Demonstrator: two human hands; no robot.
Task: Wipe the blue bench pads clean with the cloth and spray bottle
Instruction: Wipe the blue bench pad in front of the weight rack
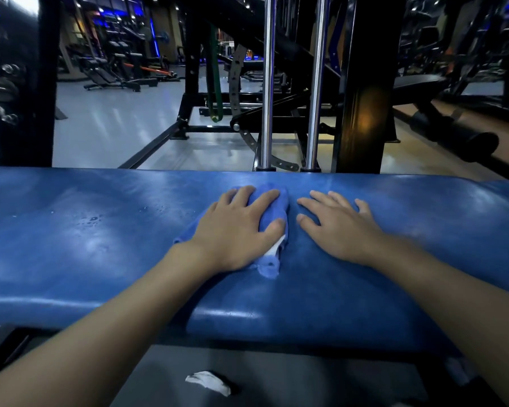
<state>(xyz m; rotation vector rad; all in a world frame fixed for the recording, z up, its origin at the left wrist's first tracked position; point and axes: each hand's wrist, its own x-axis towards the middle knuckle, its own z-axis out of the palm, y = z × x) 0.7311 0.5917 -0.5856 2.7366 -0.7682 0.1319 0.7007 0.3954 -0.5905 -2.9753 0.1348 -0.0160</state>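
A wide blue bench pad [100, 245] runs across the view, shiny, with a few droplets on its left part. A bunched blue cloth [272, 211] with a white tag lies near the pad's middle. My left hand [241, 230] lies over the cloth, fingers spread and thumb curled against its right side, pressing it onto the pad. My right hand [335, 227] rests flat on the bare pad just right of the cloth, fingers straight, holding nothing. No spray bottle is in view.
Two chrome guide rods [315, 83] and a black upright post [365, 83] rise right behind the pad. A black frame post [27, 83] stands at the far left. A crumpled white scrap [209, 381] lies on the dark floor below the pad's front edge.
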